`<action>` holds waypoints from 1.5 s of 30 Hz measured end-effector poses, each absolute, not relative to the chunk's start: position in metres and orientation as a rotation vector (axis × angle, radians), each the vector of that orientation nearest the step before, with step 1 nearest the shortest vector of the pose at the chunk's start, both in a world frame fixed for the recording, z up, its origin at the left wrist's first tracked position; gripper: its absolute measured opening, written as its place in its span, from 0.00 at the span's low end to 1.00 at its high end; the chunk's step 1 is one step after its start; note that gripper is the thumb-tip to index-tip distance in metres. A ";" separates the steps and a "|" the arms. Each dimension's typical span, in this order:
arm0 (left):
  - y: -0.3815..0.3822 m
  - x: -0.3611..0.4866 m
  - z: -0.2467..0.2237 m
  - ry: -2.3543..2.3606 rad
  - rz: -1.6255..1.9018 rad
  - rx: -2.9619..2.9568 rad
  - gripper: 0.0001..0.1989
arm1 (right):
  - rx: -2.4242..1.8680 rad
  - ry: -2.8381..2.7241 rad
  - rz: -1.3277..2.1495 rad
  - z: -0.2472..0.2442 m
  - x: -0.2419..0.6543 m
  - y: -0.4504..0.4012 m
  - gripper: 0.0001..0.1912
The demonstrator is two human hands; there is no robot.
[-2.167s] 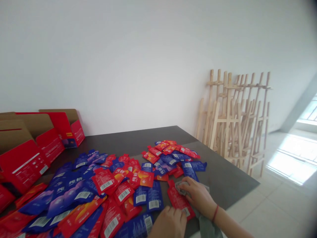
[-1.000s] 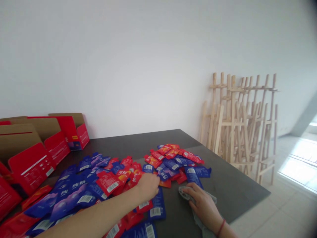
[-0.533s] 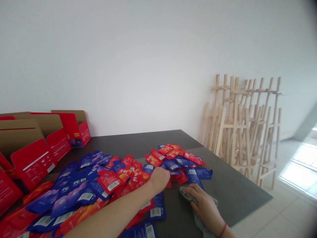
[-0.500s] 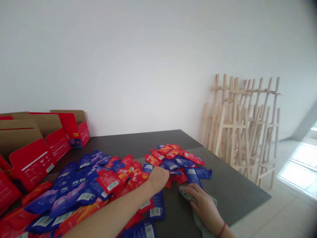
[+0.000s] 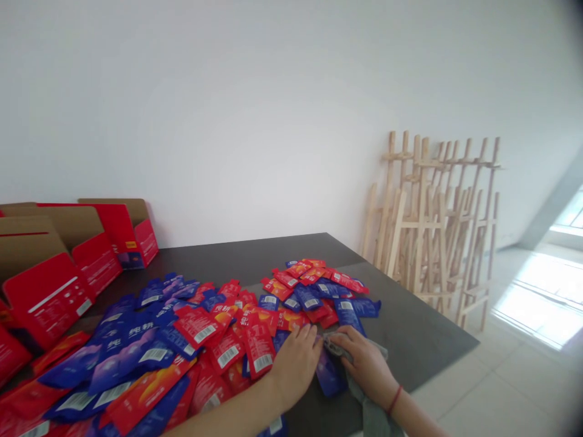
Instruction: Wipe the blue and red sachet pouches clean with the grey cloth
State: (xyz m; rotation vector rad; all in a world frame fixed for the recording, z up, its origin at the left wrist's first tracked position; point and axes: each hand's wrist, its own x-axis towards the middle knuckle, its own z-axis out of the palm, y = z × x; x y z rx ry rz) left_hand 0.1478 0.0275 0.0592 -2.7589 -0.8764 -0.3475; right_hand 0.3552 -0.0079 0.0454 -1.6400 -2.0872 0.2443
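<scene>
Partly covered, a blue-purple pouch [image 5: 330, 374] lies on the dark table [image 5: 410, 325] between the two hands, its upper end hidden by fingers and cloth, so its full outline cannot be made out. Just to its left is the left hand [image 5: 296, 364], back upward, fingers fairly straight and close together; its underside is out of sight, and I cannot tell whether it grips the pouch or merely rests there. At the pouch's upper right, the right hand [image 5: 367, 361] holds a bunched grey cloth [image 5: 378, 416] — one fold shows at the fingertips, another trails below the wrist and runs out of view at the bottom. A red wristband [image 5: 395, 400] circles that wrist. Left of the pouch spreads a large heap of red and blue pouches [image 5: 136, 346], cut off at the bottom and partly behind the left forearm; many overlap too much to count. Beyond the pouch sits a smaller pile [image 5: 314, 285], also red and blue. Far to the pouch's left stand red cardboard boxes [image 5: 50, 291] with brown insides, the nearest cropped by the left edge — their contents are hard to see. Well to its right, past the table, wooden easels [image 5: 428, 224] crowd together, their legs overlapping confusingly.
</scene>
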 end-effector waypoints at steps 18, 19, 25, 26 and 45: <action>-0.014 0.152 -0.033 -0.466 -0.791 -2.446 0.14 | -1.763 -2.505 0.093 0.088 0.311 0.017 0.25; -0.015 0.152 -0.033 -0.473 -0.797 -2.434 0.15 | -1.788 -2.501 0.079 0.090 0.310 0.022 0.25; -0.016 0.152 -0.029 -0.554 -0.793 -2.435 0.13 | -1.570 -2.689 -0.072 0.087 0.312 0.018 0.19; -0.016 0.153 -0.029 -0.563 -0.792 -2.444 0.12 | -1.497 -2.711 -0.084 0.085 0.314 0.011 0.17; -0.016 0.159 -0.021 -0.566 -0.653 -2.605 0.09 | -1.697 -2.543 0.064 0.082 0.322 0.034 0.29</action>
